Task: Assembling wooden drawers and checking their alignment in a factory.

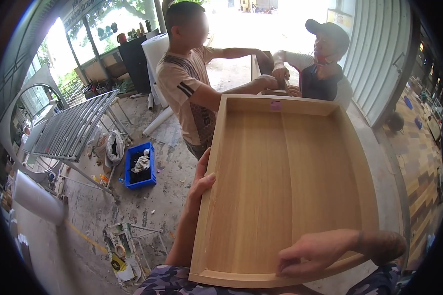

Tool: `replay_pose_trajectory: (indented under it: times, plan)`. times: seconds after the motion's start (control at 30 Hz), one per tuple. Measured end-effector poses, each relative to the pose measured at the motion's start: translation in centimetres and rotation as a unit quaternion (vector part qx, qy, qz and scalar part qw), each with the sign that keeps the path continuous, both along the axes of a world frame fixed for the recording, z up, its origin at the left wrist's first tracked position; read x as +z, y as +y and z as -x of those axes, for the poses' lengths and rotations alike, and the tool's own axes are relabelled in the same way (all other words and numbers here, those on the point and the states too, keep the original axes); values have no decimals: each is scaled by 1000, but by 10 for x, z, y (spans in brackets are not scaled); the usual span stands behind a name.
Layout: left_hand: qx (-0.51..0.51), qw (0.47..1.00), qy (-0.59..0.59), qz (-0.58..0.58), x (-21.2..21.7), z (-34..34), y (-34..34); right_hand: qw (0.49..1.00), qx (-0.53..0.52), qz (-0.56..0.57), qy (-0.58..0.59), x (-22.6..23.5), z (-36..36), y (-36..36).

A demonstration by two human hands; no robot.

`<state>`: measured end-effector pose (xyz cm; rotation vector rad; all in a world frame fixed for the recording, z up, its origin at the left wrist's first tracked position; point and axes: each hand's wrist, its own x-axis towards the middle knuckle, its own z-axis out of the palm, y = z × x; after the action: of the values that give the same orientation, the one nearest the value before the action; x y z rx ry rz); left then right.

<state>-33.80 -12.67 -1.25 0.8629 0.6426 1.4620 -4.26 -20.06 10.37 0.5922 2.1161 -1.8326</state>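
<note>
I hold a large shallow wooden drawer box (261, 177) of light plywood, open side up, out in front of me. My left hand (202, 179) grips its left side wall, thumb over the rim. My right hand (320, 250) is curled over the near right corner, fingers inside the tray. A small purple sticker (275, 104) marks the far wall. Beyond the far end two other people (192, 73) (325, 64) stand with their hands on another wooden piece (268, 73).
A blue crate (139, 167) of rags sits on the stained concrete floor at left, beside a grey metal slatted frame (71, 128). Paint cans and scraps (118, 250) lie near my feet. A corrugated metal wall (379, 54) stands at right.
</note>
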Motion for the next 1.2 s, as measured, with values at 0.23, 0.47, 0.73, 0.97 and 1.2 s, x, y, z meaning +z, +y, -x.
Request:
replay_pose_trajectory:
  times: [0.23, 0.47, 0.73, 0.97, 1.2]
  plan:
    - [4, 1000, 18, -1, 0, 1, 0, 999, 11, 3, -30, 7, 2, 6]
    - [-4, 1000, 3, -1, 3, 2, -11, 999, 11, -26, -25, 10, 1, 2]
    - [-27, 999, -10, -20, -6, 6, -3, 996, -50, -62, 51, 16, 0, -4]
    - [-8, 1000, -1, 2, -3, 5, -2, 999, 30, -10, 3, 20, -1, 2]
    - [-5, 1000, -14, -10, -11, 8, -2, 1000, 14, -8, 18, 16, -3, -6]
